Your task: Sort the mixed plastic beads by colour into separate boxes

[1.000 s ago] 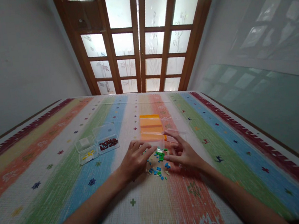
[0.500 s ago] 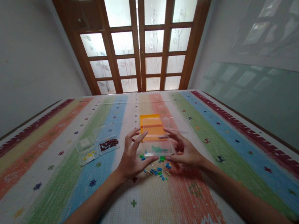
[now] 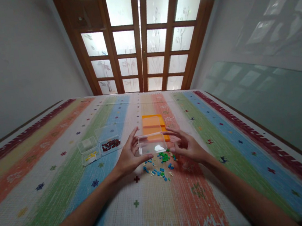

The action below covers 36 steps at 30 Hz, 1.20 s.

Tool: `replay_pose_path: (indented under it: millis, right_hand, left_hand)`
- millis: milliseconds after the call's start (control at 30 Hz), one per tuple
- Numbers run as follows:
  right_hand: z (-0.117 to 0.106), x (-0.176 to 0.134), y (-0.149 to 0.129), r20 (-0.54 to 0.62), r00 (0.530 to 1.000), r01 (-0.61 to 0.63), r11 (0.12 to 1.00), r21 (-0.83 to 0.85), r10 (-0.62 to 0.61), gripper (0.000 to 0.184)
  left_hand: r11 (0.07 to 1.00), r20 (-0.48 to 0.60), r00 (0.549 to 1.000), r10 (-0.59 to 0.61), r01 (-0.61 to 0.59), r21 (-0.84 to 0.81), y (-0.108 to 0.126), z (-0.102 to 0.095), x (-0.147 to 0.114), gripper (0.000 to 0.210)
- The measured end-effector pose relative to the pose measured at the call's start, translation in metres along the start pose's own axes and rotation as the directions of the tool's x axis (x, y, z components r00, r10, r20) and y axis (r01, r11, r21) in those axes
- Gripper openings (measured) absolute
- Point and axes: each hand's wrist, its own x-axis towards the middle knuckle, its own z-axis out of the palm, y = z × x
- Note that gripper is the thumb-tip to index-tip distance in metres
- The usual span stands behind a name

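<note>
A clear plastic box is held tilted above the table, with a bright reflection on it. My left hand grips its left end, thumb along the near edge and fingers at the side and behind. At the right end my right hand has its index finger on the far corner, the other fingers partly bent and the thumb close to the side. Beneath the box lie small loose toy bricks: a green cluster, with blue bricks and cream pieces scattered about it.
An orange tray stands behind the clear box. To the left are two open clear cases, one with dark red pieces, the other with yellow pieces. A striped cloth covers the table. Wooden glazed doors stand beyond.
The clear box has shifted left and tilted. Green pieces earlier seen through it no longer show there; more green bricks show on the cloth. My right thumb has come off the near edge.
</note>
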Motion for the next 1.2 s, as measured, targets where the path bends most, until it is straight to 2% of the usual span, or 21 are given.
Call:
replay_pose_path:
  millis: [67, 133, 233, 400, 533, 733, 833, 933, 1033, 1133, 1200]
  right_hand:
    - [-0.01, 0.001, 0.0, -0.045, 0.999, -0.008, 0.999, -0.045, 0.006, 0.045]
    - [-0.017, 0.002, 0.0, -0.074, 0.997, -0.022, 0.996, -0.086, 0.016, 0.037]
    - [-0.019, 0.003, 0.001, -0.051, 0.998, -0.035, 0.995, -0.097, 0.03, 0.042]
    - [-0.003, 0.002, 0.006, 0.002, 1.0, 0.004, 1.0, -0.018, -0.004, 0.062]
    - [0.004, 0.002, 0.01, -0.005, 1.0, -0.027, 1.0, 0.001, 0.027, 0.062]
    - [0.002, -0.001, 0.009, 0.018, 0.994, -0.104, 0.995, 0.009, 0.104, 0.064]
    - [0.002, -0.003, 0.006, 0.026, 0.992, -0.124, 0.992, -0.014, 0.124, 0.063]
    - [-0.002, -0.005, 0.007, -0.039, 0.996, -0.08, 0.992, -0.102, 0.076, 0.043]
    - [-0.011, -0.008, 0.011, -0.088, 0.996, -0.029, 0.955, -0.295, 0.003, 0.027]
    - [-0.018, -0.01, 0.014, 0.014, 1.0, -0.007, 0.868, -0.497, 0.016, 0.019]
    - [-0.019, -0.011, 0.014, 0.09, 0.996, 0.032, 0.821, -0.57, 0.024, 0.019]
  left_hand:
    - [0.999, -0.005, 1.0, -0.003, 0.003, -0.032, -0.001, -0.004, 0.003, 0.117]
    - [0.998, 0.011, 1.0, 0.002, -0.001, -0.062, -0.001, -0.006, 0.004, 0.119]
    - [0.996, 0.043, 0.999, -0.002, 0.006, -0.085, 0.0, -0.004, 0.004, 0.119]
    - [0.999, 0.042, 0.999, -0.016, 0.018, -0.033, 0.005, 0.004, 0.001, 0.117]
    - [0.997, 0.06, 0.997, -0.043, 0.047, -0.053, 0.005, 0.005, 0.001, 0.117]
    - [0.992, 0.118, 0.993, -0.029, 0.043, -0.115, 0.004, 0.001, 0.002, 0.109]
    - [0.997, 0.101, 0.994, -0.039, 0.046, -0.069, 0.005, 0.001, 0.001, 0.103]
    - [0.998, 0.054, 0.997, -0.056, 0.058, -0.02, 0.005, 0.0, 0.0, 0.101]
    - [0.998, 0.024, 0.998, -0.063, 0.063, -0.025, 0.004, -0.002, 0.0, 0.103]
    - [0.997, -0.021, 0.997, -0.072, 0.071, -0.023, 0.004, -0.005, 0.001, 0.102]
    - [0.997, -0.041, 0.996, -0.075, 0.074, -0.018, 0.004, -0.005, 0.002, 0.101]
